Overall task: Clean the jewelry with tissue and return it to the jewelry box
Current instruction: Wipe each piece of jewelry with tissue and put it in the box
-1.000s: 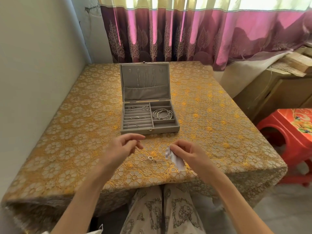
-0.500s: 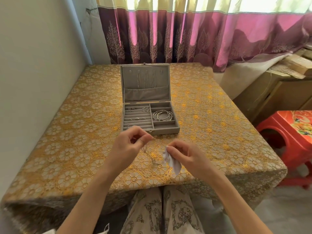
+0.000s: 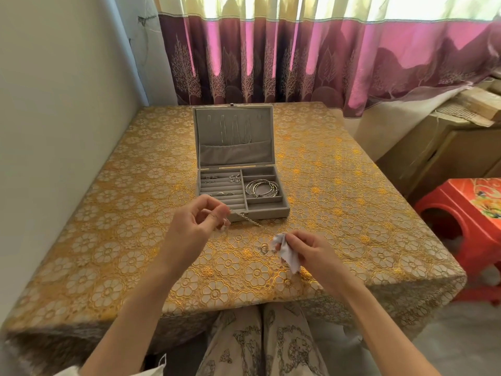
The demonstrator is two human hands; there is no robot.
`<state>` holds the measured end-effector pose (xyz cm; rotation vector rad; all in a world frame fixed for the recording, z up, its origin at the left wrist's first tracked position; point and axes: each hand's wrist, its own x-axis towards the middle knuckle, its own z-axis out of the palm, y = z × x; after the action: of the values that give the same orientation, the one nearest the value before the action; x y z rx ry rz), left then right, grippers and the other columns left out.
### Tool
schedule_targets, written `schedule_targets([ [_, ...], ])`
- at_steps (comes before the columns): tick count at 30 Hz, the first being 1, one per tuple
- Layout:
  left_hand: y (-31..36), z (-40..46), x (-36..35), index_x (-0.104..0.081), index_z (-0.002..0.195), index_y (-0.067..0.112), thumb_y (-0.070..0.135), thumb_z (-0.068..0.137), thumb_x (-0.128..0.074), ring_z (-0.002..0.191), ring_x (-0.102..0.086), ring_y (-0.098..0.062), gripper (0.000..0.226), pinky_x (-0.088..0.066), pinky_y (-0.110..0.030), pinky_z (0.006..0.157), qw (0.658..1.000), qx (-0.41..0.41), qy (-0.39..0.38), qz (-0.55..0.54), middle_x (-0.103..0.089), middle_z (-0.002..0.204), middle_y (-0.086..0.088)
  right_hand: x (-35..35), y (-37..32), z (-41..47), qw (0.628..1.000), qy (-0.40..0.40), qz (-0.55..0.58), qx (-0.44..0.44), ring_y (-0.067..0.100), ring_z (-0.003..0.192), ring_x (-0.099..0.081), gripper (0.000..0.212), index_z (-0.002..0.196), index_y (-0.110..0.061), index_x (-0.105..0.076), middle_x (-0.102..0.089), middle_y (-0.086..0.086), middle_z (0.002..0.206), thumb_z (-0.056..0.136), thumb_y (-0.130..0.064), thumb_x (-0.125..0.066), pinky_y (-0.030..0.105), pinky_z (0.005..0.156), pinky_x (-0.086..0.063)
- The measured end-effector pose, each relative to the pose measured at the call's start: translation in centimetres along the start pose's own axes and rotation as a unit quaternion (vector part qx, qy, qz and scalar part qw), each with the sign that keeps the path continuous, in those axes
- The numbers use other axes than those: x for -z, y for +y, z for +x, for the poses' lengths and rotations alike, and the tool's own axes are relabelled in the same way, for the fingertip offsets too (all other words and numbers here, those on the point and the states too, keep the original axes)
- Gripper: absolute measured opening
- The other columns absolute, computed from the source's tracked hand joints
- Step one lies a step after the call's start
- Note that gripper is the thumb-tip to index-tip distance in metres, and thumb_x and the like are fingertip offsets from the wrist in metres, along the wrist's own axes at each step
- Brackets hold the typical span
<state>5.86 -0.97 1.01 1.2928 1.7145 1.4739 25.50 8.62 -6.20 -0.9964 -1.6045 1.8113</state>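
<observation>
A grey jewelry box stands open in the middle of the table, with rings in its left slots, silver bangles in a right compartment and necklaces hanging in the lid. My left hand pinches one end of a thin silver chain. The chain stretches down to the right into a white tissue, which my right hand holds pinched around it. A small ring-shaped clasp hangs just left of the tissue, above the cloth.
The table wears a gold floral lace cloth. A wall runs along the left, a purple curtain hangs behind. A red plastic stool and cardboard boxes stand to the right. My knees sit under the front edge.
My left hand has risen toward the box, pulling the chain taut. The right hand with the tissue has slid along the chain to its lower end.
</observation>
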Motion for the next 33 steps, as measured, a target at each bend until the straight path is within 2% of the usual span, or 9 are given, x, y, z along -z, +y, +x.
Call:
schedule_targets([
  [4,0.8,0.9,1.2,-0.063,0.083,0.012,0.032,0.077,-0.055,0.076,-0.062,-0.035,0.023,-0.05,-0.049,0.073,0.998,-0.032,-0.033,0.03,-0.069,0.077,-0.002,0.2,0.2,0.7,0.995,0.056,-0.081,0.002,0.011,0.073,-0.056,0.017,0.092,-0.012,-0.07,-0.066,0.002,0.087,0.091,-0.018,-0.054,0.015,0.06,-0.043],
  [6,1.1,1.4,1.6,-0.064,0.082,0.01,0.028,0.077,-0.057,0.072,-0.066,-0.02,0.02,-0.055,-0.031,0.069,0.996,-0.046,-0.064,0.048,-0.069,0.075,-0.004,0.1,0.3,1.4,0.98,0.07,-0.185,0.022,0.009,0.078,-0.056,0.016,0.097,-0.019,-0.07,-0.064,-0.009,0.088,0.09,-0.019,-0.056,0.014,0.064,-0.043],
  [8,1.3,1.8,1.7,-0.064,0.082,0.011,0.025,0.078,-0.058,0.069,-0.066,-0.012,0.016,-0.052,-0.018,0.065,0.993,-0.059,-0.084,0.066,-0.069,0.074,-0.002,-0.3,0.2,2.0,0.958,0.056,-0.277,0.039,0.004,0.087,-0.055,0.021,0.106,-0.02,-0.068,-0.061,-0.012,0.096,0.092,-0.023,-0.053,0.017,0.072,-0.043],
  [12,2.0,2.6,1.8,-0.063,0.082,0.017,0.034,0.074,-0.056,0.07,-0.066,-0.01,0.02,-0.055,-0.02,0.068,0.988,-0.078,-0.1,0.085,-0.069,0.075,0.001,-1.4,-0.3,2.9,0.873,0.057,-0.476,0.087,0.011,0.116,-0.043,0.036,0.122,-0.021,-0.058,-0.056,-0.006,0.122,0.093,-0.038,-0.046,0.03,0.1,-0.036],
  [17,3.0,3.4,1.5,-0.064,0.085,0.014,0.028,0.077,-0.057,0.07,-0.067,-0.01,0.017,-0.053,-0.018,0.065,0.986,-0.091,-0.121,0.073,-0.068,0.075,-0.002,-4.2,-3.4,2.8,0.969,-0.093,-0.209,0.09,0.007,0.111,-0.054,0.053,0.137,-0.023,-0.039,-0.053,-0.009,0.126,0.088,-0.032,-0.057,0.029,0.094,-0.048],
  [20,3.4,3.8,1.3,-0.063,0.087,0.009,0.02,0.081,-0.057,0.068,-0.067,-0.012,0.013,-0.054,-0.019,0.062,0.987,-0.085,-0.122,0.059,-0.067,0.075,-0.005,-5.2,-4.2,2.9,0.976,-0.161,-0.128,0.068,0.004,0.097,-0.062,0.044,0.13,-0.019,-0.044,-0.063,-0.009,0.104,0.088,-0.018,-0.058,0.018,0.082,-0.05],
  [24,3.5,4.5,2.3,-0.059,0.086,0.005,0.01,0.087,-0.053,0.069,-0.069,-0.021,0.008,-0.058,-0.028,0.06,0.994,-0.055,-0.087,0.03,-0.067,0.074,-0.013,-4.7,-4.3,2.9,0.985,-0.129,-0.089,0.07,0.012,0.066,-0.059,0.013,0.097,-0.007,-0.063,-0.061,-0.001,0.07,0.09,-0.01,-0.053,0.024,0.071,-0.05],
  [28,3.0,5.3,4.3,-0.057,0.086,0.007,0.009,0.09,-0.049,0.065,-0.068,-0.02,0.009,-0.058,-0.028,0.06,1.0,-0.003,-0.022,-0.015,-0.062,0.058,-0.005,-2.8,-5.2,3.1,0.992,-0.105,-0.036,0.06,0.009,0.058,-0.055,0.012,0.088,-0.005,-0.066,-0.062,-0.001,0.065,0.087,-0.01,-0.056,0.021,0.065,-0.05],
  [33,1.7,5.6,6.1,-0.063,0.089,0.007,0.014,0.087,-0.055,0.061,-0.06,-0.015,0.011,-0.059,-0.031,0.06,0.998,0.045,0.033,-0.033,-0.06,0.076,-0.008,-0.5,-6.6,3.7,0.994,-0.054,-0.057,0.07,0.016,0.06,-0.049,0.023,0.081,-0.005,-0.067,-0.057,0.004,0.063,0.074,-0.026,-0.061,0.024,0.063,-0.043],
])
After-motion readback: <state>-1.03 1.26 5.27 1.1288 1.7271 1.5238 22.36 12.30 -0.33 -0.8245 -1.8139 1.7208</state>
